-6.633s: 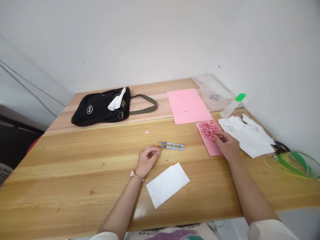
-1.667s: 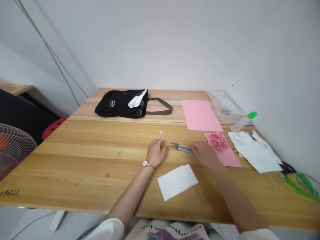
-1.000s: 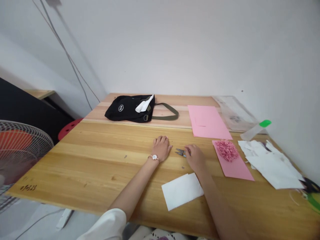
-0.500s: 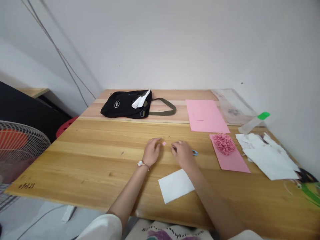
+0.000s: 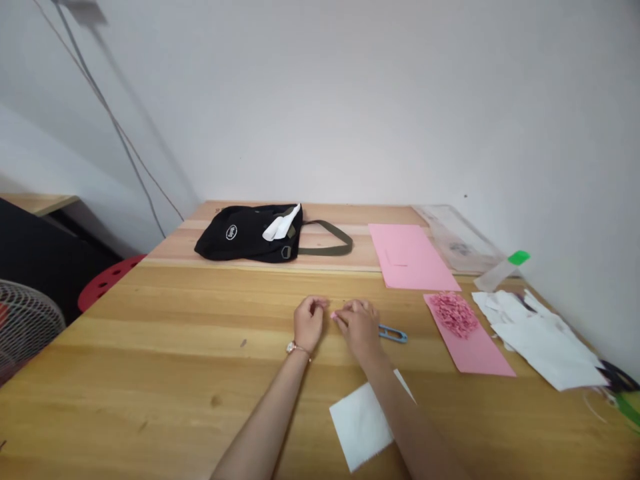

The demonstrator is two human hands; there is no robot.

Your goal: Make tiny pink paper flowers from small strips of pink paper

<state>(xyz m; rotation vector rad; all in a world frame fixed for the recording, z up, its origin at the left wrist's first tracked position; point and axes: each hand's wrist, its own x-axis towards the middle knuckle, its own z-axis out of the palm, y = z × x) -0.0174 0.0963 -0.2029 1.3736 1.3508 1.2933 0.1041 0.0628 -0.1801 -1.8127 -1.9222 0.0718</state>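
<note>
Because the pink scrap (image 5: 334,316) looks tiny, the right hand (image 5: 362,327) pinches it, probably for control; just left, the left hand (image 5: 308,325) curls, any grip impossible to tell.

Pink scrap (image 5: 334,315), shreds (image 5: 455,315) and card (image 5: 477,357); blue snips (image 5: 395,339); white paper (image 5: 359,425); black bag (image 5: 243,237).

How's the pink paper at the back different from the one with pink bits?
The back paper is bigger than the front paper. The front paper carries a heap of pink bits; the back paper carries no heap. Both are pink and lie on the table.
</note>
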